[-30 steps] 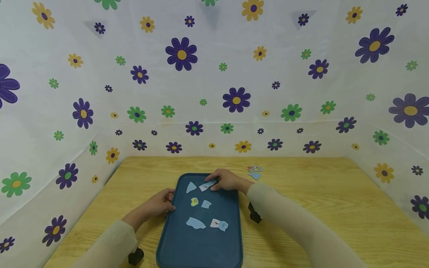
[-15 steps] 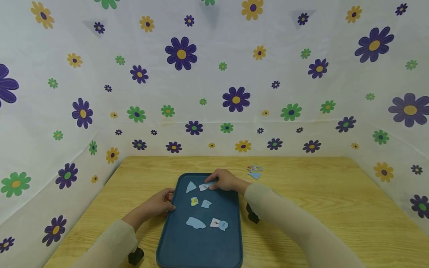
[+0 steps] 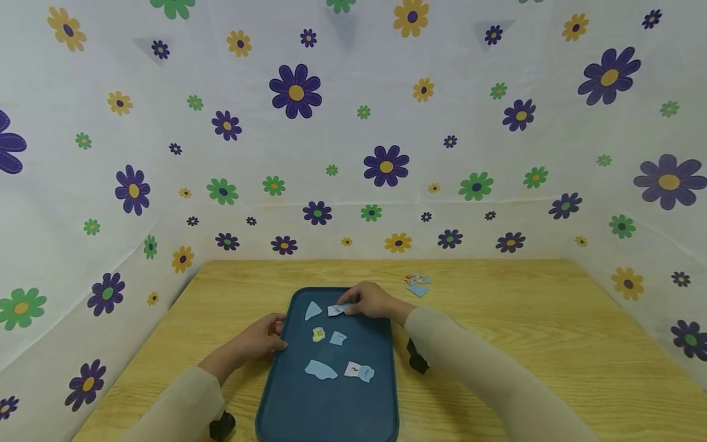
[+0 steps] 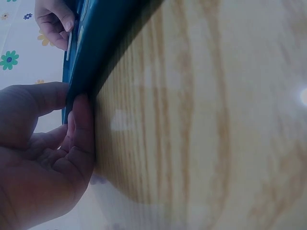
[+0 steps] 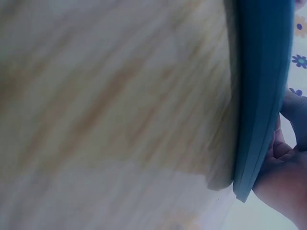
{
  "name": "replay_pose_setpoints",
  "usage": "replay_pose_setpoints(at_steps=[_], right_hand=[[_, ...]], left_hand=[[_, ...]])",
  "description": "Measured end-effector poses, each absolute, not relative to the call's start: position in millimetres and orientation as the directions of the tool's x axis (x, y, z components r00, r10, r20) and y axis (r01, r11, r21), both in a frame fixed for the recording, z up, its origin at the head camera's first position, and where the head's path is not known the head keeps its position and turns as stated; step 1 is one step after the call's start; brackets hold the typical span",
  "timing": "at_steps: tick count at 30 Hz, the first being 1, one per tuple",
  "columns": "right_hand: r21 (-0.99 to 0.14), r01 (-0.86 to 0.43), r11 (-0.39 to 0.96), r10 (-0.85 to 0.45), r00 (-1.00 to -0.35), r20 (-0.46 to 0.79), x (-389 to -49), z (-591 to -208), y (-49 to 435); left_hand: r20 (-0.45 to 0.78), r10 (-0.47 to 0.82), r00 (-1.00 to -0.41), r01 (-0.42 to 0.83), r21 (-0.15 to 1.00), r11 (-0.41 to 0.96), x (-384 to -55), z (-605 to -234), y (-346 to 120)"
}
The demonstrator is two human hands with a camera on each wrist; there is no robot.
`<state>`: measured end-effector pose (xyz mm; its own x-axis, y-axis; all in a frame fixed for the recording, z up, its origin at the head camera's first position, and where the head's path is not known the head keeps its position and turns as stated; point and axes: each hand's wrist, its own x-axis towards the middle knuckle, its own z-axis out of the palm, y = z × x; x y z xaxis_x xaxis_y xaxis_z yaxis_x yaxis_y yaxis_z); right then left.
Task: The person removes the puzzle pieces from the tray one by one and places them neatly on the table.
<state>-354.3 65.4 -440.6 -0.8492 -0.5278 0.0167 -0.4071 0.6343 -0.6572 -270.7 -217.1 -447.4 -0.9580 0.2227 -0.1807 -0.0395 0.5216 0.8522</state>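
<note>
A dark blue tray [image 3: 326,414] lies lengthwise on the wooden table. My left hand [image 3: 256,337] grips its left rim, thumb on the edge and curled fingers [image 4: 81,129] against its side. Near the tray's far end my right hand [image 3: 372,301] pinches a white and light blue paper puzzle piece [image 3: 334,310] between thumb and index finger, covering its right end. Left of it lies a pale blue triangular piece [image 3: 313,310]. Nearer are a yellow-printed piece [image 3: 318,334], a small blue piece [image 3: 338,338], a larger curved blue piece [image 3: 320,369] and a joined-looking white-and-blue pair [image 3: 359,371].
Several more paper pieces [image 3: 417,285] lie in a small cluster on the table [image 3: 513,350], beyond the tray's far right corner. A flower-printed cloth [image 3: 342,135] stands behind and at both sides. Black devices [image 3: 418,358] sit under both wrists.
The right hand's thumb and index finger have drawn closer together on the piece, which lies slightly less tilted. The left hand stays on the rim. The head view has shifted a little.
</note>
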Motion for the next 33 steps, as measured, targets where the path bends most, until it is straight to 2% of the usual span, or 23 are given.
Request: replay_pose_setpoints(at_steps=[8,20,33], right_hand=[[-0.713,-0.405,0.572,-0.539,-0.841,0.045,-347,-432,72],[-0.742,-0.394,0.543,-0.499,-0.862,0.092,-341,-426,84],[-0.782,-0.404,0.476,-0.509,-0.851,0.13,-331,-426,107]], left_hand=[[-0.184,0.231,-0.955,-0.04,0.855,0.517,-270,-448,-218],[-0.174,0.259,-0.95,-0.022,0.866,0.499,-270,-447,-219],[-0.182,0.258,-0.949,-0.033,0.87,0.493,-270,-446,-219]])
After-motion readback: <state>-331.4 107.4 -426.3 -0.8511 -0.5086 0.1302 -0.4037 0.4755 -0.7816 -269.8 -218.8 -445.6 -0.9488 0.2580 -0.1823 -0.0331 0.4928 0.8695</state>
